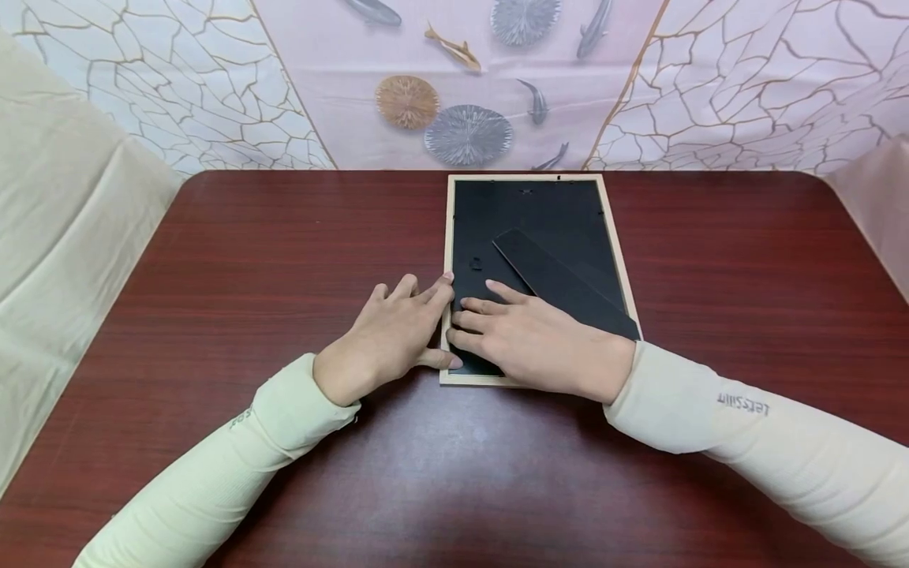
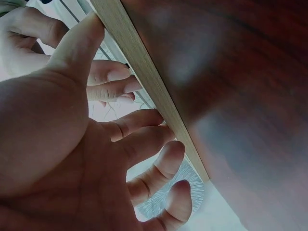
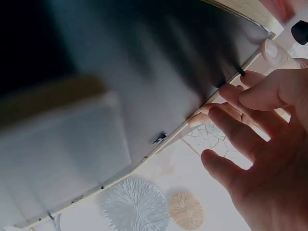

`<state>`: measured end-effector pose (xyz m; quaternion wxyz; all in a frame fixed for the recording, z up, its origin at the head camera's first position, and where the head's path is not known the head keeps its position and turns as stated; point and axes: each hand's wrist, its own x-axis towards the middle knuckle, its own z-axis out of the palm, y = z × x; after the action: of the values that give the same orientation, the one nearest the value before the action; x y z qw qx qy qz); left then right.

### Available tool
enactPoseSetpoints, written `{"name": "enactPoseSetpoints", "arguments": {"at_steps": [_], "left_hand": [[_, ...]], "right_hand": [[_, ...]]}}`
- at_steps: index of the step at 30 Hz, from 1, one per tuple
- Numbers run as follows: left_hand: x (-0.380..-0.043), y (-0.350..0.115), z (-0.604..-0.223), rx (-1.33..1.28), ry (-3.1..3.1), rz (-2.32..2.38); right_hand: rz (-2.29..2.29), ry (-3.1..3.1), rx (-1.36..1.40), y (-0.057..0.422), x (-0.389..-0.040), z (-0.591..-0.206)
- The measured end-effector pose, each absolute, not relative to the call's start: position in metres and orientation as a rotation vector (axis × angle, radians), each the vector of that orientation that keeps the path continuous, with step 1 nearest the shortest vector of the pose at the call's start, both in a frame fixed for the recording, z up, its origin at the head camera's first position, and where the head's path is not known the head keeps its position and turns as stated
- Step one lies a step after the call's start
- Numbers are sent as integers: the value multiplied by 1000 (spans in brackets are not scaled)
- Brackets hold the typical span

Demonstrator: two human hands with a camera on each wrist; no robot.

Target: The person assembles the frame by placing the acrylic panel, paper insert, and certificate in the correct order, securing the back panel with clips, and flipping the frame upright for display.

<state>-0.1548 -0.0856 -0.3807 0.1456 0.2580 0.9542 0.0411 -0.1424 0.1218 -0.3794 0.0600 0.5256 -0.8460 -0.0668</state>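
Note:
A picture frame with a pale wooden rim lies face down, its black backing board upward. The black stand leg slants across the board towards the lower right. My left hand rests along the rim's left side, fingertips and thumb against the wood. Over the board's lower left lies my right hand, fingers loosely extended to the left edge. In the right wrist view its fingertips are near a small dark metal tab at that edge. A small black hanger sits farther up the board.
The frame lies on a dark reddish wooden table, near its far edge. Behind hangs a patterned cloth with fish and round motifs. Pale cloth borders the left side.

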Motion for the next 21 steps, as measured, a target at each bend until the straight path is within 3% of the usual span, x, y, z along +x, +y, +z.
{"name": "enactPoseSetpoints", "arguments": {"at_steps": [21], "left_hand": [[-155, -84, -381, 730, 2742, 82]], "right_hand": [[-267, -2779, 1541, 138, -134, -381]]}}
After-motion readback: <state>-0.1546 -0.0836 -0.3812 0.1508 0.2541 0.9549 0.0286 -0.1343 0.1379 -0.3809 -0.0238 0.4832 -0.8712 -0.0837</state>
